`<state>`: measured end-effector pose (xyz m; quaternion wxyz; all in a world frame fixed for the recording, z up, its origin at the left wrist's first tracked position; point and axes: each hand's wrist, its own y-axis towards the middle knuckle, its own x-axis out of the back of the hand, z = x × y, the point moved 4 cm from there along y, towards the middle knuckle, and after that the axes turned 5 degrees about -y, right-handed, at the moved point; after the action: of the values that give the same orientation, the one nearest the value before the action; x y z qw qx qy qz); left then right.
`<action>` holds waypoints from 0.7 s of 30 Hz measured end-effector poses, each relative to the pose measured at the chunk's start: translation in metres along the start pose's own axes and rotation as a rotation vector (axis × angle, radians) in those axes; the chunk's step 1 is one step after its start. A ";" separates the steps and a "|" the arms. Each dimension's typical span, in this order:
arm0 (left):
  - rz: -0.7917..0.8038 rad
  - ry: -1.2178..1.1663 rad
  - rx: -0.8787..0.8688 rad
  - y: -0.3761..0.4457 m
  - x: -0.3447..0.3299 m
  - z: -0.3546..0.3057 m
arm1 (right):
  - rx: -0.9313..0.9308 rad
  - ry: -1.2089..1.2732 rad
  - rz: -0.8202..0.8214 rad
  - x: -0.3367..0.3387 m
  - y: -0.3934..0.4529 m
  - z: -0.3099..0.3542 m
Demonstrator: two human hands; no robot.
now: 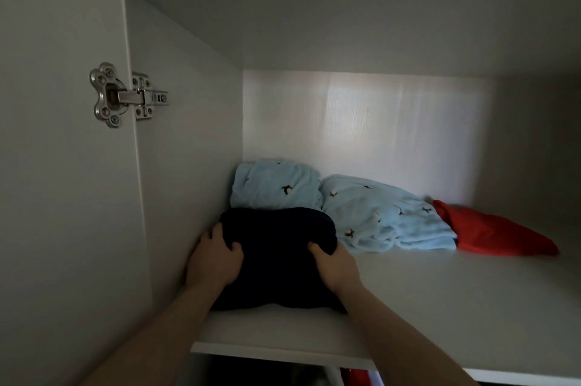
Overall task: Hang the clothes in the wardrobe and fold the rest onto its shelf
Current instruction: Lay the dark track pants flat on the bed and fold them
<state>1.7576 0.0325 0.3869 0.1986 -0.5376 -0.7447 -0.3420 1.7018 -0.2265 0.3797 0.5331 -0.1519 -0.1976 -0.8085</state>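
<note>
Two hands on one dark folded garment [276, 256], left front corner of the wardrobe shelf [440, 297]. Left hand [217, 259] grips its 9 o'clock edge, fingers curled into cloth; right hand [333, 266] pinches the 3 o'clock edge. Folding-and-shelving step, placement nearly done. Pale blue bundles [361, 209] touch it at 12 to 2 o'clock; red item [490, 234] beyond. Next: let go cleanly without dragging folds.

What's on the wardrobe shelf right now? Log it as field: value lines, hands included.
place: white wardrobe shelf
held item: folded dark garment, at the shelf's left end
left hand: grips the garment's left side
right hand: grips its right side
behind it: two folded light blue garments
far right: red garment
door: open, metal hinge on the left
</note>
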 end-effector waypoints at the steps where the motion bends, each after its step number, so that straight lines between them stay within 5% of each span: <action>1: -0.004 0.003 -0.008 0.002 -0.001 0.000 | 0.000 -0.001 -0.002 -0.001 0.002 0.000; 7: -0.082 0.046 -0.086 0.001 -0.002 -0.009 | 0.009 0.016 0.016 0.000 0.004 -0.003; 12: -0.214 0.105 -0.460 -0.021 0.003 -0.029 | 0.012 0.013 0.022 0.001 0.000 0.001; 17: 0.032 0.133 -0.454 -0.071 -0.037 -0.042 | 0.053 0.012 0.086 0.003 -0.002 0.005; 21: 0.124 0.229 -0.421 -0.073 -0.045 -0.031 | 0.056 0.244 0.218 0.013 -0.013 -0.002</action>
<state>1.7026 -0.0335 0.3566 0.1859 -0.5695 -0.5952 -0.5356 1.6849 -0.2335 0.3821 0.6419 -0.0585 -0.1363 -0.7524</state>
